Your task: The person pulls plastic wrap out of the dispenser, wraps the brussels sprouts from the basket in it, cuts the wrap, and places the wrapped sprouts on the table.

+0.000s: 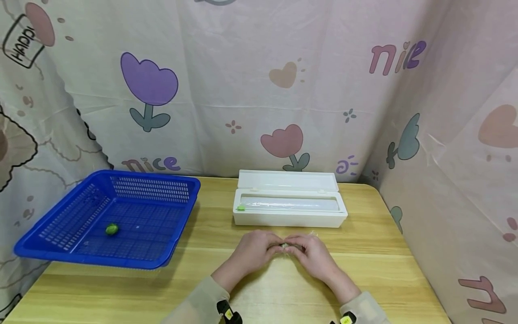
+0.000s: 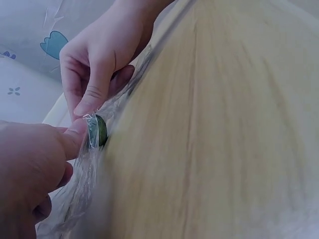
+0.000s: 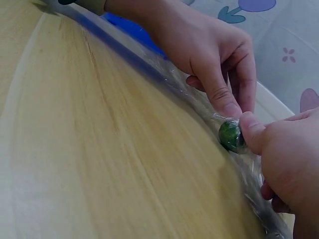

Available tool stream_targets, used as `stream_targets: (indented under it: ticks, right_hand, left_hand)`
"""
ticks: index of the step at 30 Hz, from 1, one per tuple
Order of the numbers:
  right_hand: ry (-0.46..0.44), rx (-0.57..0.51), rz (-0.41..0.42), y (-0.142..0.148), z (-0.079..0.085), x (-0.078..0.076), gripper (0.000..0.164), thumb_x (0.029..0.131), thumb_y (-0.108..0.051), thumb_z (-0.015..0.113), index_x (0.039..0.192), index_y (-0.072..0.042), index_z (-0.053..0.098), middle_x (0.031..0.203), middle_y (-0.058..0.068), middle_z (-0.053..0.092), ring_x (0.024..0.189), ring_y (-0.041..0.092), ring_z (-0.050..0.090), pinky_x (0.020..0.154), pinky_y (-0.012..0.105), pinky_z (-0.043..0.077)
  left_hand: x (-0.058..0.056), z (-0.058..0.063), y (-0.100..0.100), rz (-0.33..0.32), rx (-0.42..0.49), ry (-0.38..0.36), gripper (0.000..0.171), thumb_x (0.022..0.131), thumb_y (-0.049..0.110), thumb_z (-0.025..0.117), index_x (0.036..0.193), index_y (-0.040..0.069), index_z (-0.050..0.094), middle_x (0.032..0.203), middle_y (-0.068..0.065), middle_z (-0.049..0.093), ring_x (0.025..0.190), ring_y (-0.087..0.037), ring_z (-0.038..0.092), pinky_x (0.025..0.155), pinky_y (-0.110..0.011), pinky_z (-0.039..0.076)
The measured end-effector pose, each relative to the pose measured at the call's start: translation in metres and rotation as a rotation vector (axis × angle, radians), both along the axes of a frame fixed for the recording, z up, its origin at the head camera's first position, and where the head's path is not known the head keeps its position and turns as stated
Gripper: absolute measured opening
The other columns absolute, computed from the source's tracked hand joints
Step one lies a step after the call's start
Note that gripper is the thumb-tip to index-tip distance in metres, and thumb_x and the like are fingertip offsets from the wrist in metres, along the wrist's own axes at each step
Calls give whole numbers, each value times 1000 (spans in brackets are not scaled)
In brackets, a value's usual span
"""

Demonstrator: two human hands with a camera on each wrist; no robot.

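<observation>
Both hands meet over the table in front of the white box. My left hand (image 1: 255, 249) pinches clear cling film (image 2: 82, 174) between thumb and fingers. Opposite it, my right hand (image 1: 314, 253) pinches the same film, the thumbs nearly together. A small round green fruit (image 3: 231, 135) sits in the film right at the thumb tips, partly covered by it. In the wrist views the film stretches out to both sides as a crumpled, twisted strip. Fingers hide most of the fruit in the head view.
A white cling film dispenser (image 1: 289, 219) stands open just beyond the hands, with a roll inside and a green slider (image 1: 241, 207) at its left end. To the left, a blue plastic basket (image 1: 97, 260) holds another small green fruit (image 1: 111, 229). A printed curtain (image 1: 218, 135) hangs behind the table.
</observation>
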State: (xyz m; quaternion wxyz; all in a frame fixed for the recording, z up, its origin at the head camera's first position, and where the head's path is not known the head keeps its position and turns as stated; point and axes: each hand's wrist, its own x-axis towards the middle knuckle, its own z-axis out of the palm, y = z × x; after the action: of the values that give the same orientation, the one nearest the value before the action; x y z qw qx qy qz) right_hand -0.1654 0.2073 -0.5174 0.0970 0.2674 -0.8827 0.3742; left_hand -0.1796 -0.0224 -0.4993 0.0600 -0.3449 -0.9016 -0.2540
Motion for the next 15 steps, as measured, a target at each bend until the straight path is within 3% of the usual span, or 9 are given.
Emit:
stream_targets:
  ticks: [6,8,11,15]
  right_hand:
    - [28,-30,15,-2,-2,-1,28,87,-22,88,114,-18,82,118,-12,74,101,9,69,83,35,56]
    - [33,-22,19,-3,-2,-1,27,87,-21,88,114,-17,82,116,-11,75,101,9,70,84,35,57]
    - [33,-16,21,-4,-1,-2,23,89,-18,86,112,-16,82,114,-9,76,99,11,71,85,37,59]
    - [26,-11,4,-4,0,-4,21,90,-17,85,111,-16,83,111,-9,77,98,11,72,84,37,59]
  left_hand:
    - [-3,-2,-1,55,86,-167,20,102,33,73,115,23,83,109,13,77,95,-3,69,84,-34,57]
    - [-3,-2,-1,67,114,-187,18,102,33,74,115,24,83,110,14,77,92,-2,68,84,-35,57]
    - [-2,-2,0,67,151,-172,17,101,33,75,114,26,83,111,15,76,94,-2,70,87,-35,57]
    - [-1,-2,0,33,134,-89,18,100,33,75,115,25,84,116,15,76,107,-5,71,94,-35,57]
